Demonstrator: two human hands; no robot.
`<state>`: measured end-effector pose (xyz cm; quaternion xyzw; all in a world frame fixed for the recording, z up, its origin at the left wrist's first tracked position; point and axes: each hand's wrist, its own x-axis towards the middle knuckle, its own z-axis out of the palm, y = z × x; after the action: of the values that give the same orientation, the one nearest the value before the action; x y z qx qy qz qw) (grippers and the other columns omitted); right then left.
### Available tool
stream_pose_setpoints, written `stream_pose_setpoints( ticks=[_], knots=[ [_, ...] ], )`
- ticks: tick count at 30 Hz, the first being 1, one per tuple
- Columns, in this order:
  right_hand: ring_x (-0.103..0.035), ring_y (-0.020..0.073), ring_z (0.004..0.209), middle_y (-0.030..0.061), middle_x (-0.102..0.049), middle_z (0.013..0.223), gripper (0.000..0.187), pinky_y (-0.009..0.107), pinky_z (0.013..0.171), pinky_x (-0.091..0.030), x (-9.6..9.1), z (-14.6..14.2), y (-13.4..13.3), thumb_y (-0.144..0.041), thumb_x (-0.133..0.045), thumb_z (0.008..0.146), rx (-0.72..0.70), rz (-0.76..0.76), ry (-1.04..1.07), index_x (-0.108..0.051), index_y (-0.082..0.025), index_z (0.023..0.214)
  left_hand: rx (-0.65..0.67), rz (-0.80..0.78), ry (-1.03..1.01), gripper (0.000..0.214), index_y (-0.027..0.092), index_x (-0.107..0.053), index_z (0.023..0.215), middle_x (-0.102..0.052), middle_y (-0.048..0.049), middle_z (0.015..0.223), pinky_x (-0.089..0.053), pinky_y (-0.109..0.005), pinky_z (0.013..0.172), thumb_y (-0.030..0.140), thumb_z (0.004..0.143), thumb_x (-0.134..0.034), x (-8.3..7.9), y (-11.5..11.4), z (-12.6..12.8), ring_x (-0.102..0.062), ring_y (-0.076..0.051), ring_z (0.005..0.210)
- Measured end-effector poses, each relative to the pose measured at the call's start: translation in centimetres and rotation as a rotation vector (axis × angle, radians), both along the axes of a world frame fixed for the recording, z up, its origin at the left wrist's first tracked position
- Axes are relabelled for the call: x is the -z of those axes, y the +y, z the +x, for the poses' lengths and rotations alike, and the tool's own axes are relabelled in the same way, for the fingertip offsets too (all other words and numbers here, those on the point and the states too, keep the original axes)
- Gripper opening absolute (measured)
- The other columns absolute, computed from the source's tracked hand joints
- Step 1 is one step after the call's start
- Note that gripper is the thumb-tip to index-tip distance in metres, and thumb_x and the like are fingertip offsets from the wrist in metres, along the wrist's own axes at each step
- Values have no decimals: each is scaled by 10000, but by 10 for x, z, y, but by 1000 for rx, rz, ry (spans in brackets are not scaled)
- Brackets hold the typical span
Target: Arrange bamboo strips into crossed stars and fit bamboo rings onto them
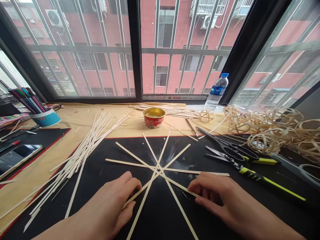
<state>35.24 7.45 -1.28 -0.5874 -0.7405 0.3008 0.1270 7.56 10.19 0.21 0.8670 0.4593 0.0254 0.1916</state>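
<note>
Several thin pale bamboo strips (175, 193) cross one another in a star on a black mat (105, 213). They overlap at a small hub in front of me, and their ends spread outward. My left hand (120, 200) pinches the lower-left strip (138, 194) between thumb and fingers. On the other side, my right hand (212, 193) is closed on the end of the lower-right strip (178, 186). Both hands rest low, close to the mat. The left palm and part of the strip beneath its fingers are hidden.
A heap of loose strips (82, 150) lies to the left, near a phone (20, 160) and a cup of pens (45, 116). Behind stands a red tin (154, 118). Scissors (225, 143), yellow-handled pliers (262, 180), woven balls (265, 143) and a water bottle (217, 91) are right.
</note>
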Motion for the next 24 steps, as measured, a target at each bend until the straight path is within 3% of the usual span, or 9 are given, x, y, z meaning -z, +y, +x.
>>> stream_pose_setpoints(
  ticks=[3,6,9,12,15,20,24],
  knots=[
    [-553,115,667,-7,-629,834,138,212,621,-449,2,2,1,-189,-543,827,-15,3,-20,-658,-250,874,77,122,-33,358,264,-591,1108,-614,-32,1124,-520,-252,795,146,786,-490,-4,2,-5,-637,-188,955],
    [-554,108,666,-12,-624,847,147,202,619,-449,1,2,2,-182,-551,823,-30,-18,-27,-660,-261,882,188,176,-16,530,270,-464,1343,-413,-67,1465,-397,-405,1059,191,823,-532,-11,10,-10,-428,-278,1312],
    [-550,110,657,-9,-622,843,143,201,610,-447,-2,2,3,-175,-547,823,-34,-34,-38,-658,-256,862,246,94,68,602,262,-302,1455,-197,-77,1559,-271,-541,1101,290,894,-518,-19,21,-10,-207,-324,1411],
    [-556,117,659,-3,-625,840,153,210,611,-449,-3,2,6,-161,-534,824,-57,-31,-43,-654,-248,858,268,19,148,610,220,-267,1468,-163,-92,1551,-197,-569,1110,363,921,-497,-21,30,-9,-156,-322,1415],
    [-570,130,668,1,-633,848,165,227,610,-448,-3,5,9,-155,-527,823,-86,-21,-66,-652,-254,862,312,8,164,654,231,-223,1480,-182,-71,1549,-174,-544,1129,393,913,-507,-10,35,-13,-136,-300,1421],
    [-605,174,729,14,-647,863,67,268,640,-468,-12,8,17,-211,-605,788,-115,-4,-182,-648,-256,813,361,140,67,704,292,-172,1489,-178,-51,1560,-170,-524,1145,356,893,-540,22,41,-29,-184,-290,1422],
    [-595,272,1040,66,-621,1169,345,371,871,-490,-35,-2,31,-269,-685,749,-187,100,-199,-651,-286,1093,353,174,21,704,301,-222,1480,-245,-44,1548,-207,-579,1119,370,870,-566,34,44,-33,-129,-349,1425]
  ],
)
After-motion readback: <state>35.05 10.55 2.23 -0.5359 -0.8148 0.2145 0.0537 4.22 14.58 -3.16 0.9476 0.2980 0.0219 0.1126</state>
